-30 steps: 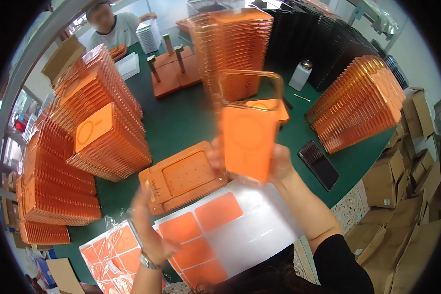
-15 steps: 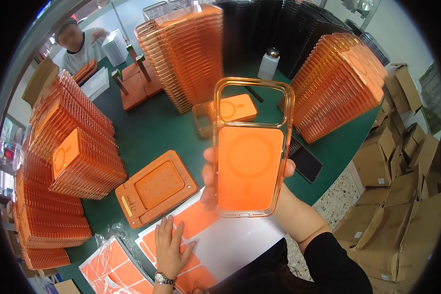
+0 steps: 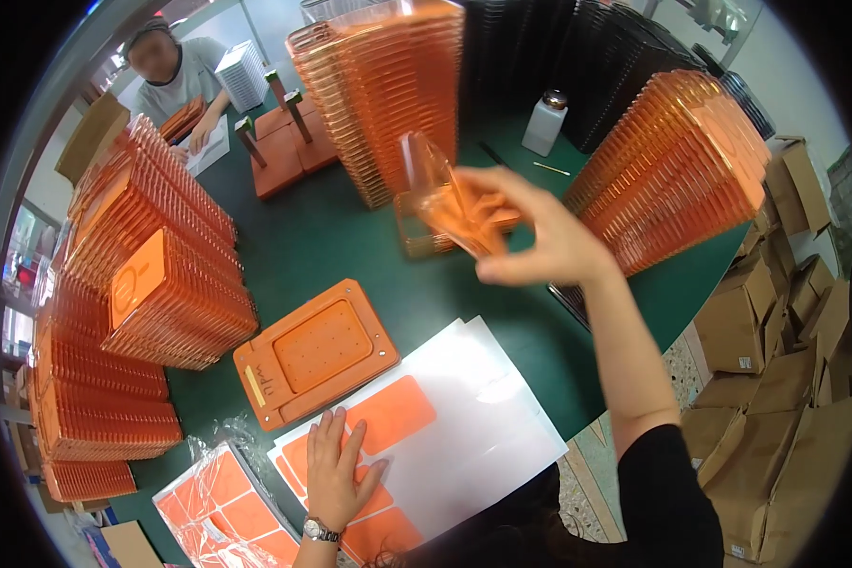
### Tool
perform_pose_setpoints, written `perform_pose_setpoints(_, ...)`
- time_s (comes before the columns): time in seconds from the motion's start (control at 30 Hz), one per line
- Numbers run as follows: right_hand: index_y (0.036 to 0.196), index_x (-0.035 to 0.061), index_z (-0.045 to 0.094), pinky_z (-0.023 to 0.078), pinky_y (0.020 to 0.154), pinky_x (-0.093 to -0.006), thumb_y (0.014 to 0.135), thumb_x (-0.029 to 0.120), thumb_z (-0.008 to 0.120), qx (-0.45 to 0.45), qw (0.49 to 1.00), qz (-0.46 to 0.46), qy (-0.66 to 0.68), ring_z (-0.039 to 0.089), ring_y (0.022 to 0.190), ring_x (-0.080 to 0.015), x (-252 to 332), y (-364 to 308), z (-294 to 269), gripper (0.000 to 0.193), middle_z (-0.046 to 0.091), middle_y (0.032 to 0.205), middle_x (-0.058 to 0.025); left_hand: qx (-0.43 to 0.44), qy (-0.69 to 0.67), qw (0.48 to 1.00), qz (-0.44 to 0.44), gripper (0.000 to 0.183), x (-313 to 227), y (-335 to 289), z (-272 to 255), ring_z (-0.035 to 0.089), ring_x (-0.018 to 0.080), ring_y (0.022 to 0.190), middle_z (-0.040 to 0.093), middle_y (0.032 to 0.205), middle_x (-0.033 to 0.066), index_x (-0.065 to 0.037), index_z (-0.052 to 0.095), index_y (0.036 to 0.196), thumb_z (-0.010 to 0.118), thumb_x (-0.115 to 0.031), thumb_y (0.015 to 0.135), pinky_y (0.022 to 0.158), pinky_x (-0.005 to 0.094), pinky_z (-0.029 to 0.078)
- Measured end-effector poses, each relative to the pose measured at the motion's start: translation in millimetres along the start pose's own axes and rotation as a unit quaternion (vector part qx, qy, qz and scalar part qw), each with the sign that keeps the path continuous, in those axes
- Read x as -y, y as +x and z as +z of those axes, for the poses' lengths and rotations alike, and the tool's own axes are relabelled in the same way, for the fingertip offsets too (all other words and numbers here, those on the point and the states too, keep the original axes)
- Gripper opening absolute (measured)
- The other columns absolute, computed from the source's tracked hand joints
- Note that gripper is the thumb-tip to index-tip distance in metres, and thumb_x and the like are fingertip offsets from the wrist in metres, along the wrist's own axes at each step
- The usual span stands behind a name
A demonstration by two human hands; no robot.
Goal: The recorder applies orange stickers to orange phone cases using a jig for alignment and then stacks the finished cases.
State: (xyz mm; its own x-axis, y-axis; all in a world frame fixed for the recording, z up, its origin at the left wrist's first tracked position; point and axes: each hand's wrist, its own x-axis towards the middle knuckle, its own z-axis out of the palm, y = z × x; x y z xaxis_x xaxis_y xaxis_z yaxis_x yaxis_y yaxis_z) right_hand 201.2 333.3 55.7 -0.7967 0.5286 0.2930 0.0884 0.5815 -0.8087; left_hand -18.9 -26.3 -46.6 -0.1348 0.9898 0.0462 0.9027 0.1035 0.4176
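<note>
My right hand (image 3: 549,232) reaches over the middle of the table and grips a clear orange phone case (image 3: 434,189) by its edges. The case is tilted and smeared by motion. Behind it, partly hidden, another orange phone case (image 3: 412,232) lies on the table. My left hand (image 3: 339,470) rests flat, fingers spread, on a white sheet of orange stickers (image 3: 488,398) whose right side is bare backing. Just beyond that hand sits an orange moulded fixture (image 3: 322,350) with a rounded recess.
Tall stacks of orange cases stand at the left (image 3: 180,303), back (image 3: 398,85) and right (image 3: 663,180). Black cases (image 3: 615,66) line the rear near a white pump bottle (image 3: 544,123). Wrapped sticker sheets (image 3: 222,502) lie front left. A person (image 3: 175,85) sits opposite; cardboard boxes (image 3: 776,398) fill the right.
My right hand has carried the phone case away from me, from upright before my view to the table's middle, tilting it. The left hand stays on the sheet. The person opposite lowered a hand.
</note>
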Motion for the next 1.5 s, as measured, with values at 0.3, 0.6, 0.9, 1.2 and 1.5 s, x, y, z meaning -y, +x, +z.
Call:
perform_pose_setpoints(0.3,0.146,-0.0016,0.045,0.043,0.111,-0.0392,0.069,0.03,0.082,0.162,0.926,0.109,-0.324,0.052,0.13,-0.0352,-46.2,62.0,-11.2,0.091,0.052,0.139,-0.0201,-0.011,-0.003,1.0,0.0,0.065,-0.7,0.4,0.9,0.042,0.042,0.141,0.046,0.152,0.0204,-0.01,0.059,0.138,0.082,-0.031,0.081,0.117,0.0575,0.031)
perform_pose_setpoints(0.6,0.148,-0.0007,0.045,0.044,0.111,-0.041,0.068,0.034,0.082,0.206,0.883,0.156,-0.391,0.055,0.128,-0.0355,-41.6,62.2,-17.8,0.095,0.055,0.14,-0.0203,-0.012,-0.005,1.0,0.0,0.066,2.8,0.6,-0.6,0.042,0.0411,0.141,0.046,0.152,0.0195,-0.01,0.058,0.14,0.081,-0.031,0.082,0.118,0.0567,0.031)
perform_pose_setpoints(0.9,0.149,-0.0002,0.044,0.048,0.107,-0.0397,0.067,0.035,0.081,0.253,0.865,0.149,-0.408,0.056,0.127,-0.0346,-28.0,82.3,-4.5,0.098,0.054,0.141,-0.0174,-0.02,-0.009,1.0,0.013,0.067,4.9,-3.8,4.3,0.04,0.0427,0.143,0.043,0.154,0.0212,-0.008,0.057,0.14,0.081,-0.029,0.081,0.119,0.0572,0.029)
perform_pose_setpoints(1.2,0.151,0.0008,0.042,0.046,0.109,-0.04,0.067,0.032,0.082,0.244,0.855,0.147,-0.434,0.054,0.13,-0.0346,-43.6,69.4,-12.6,0.097,0.053,0.141,-0.0184,-0.036,-0.02,0.999,0.022,0.062,5.8,-2.3,5.2,0.041,0.0425,0.143,0.045,0.153,0.0201,-0.007,0.059,0.136,0.08,-0.025,0.081,0.117,0.0561,0.033)
perform_pose_setpoints(1.5,0.094,-0.0031,0.067,0.058,0.078,-0.0355,0.073,0.008,0.065,0.303,0.869,-0.198,-0.337,0.066,0.091,-0.0278,51.9,-75.1,166.4,0.023,0.065,0.097,-0.0165,-0.042,-0.057,0.997,0.043,0.035,-48.4,-48.9,15.1,0.057,0.0344,0.126,0.063,0.128,0.014,-0.006,0.068,0.112,0.077,-0.025,0.085,0.108,0.0511,0.044)
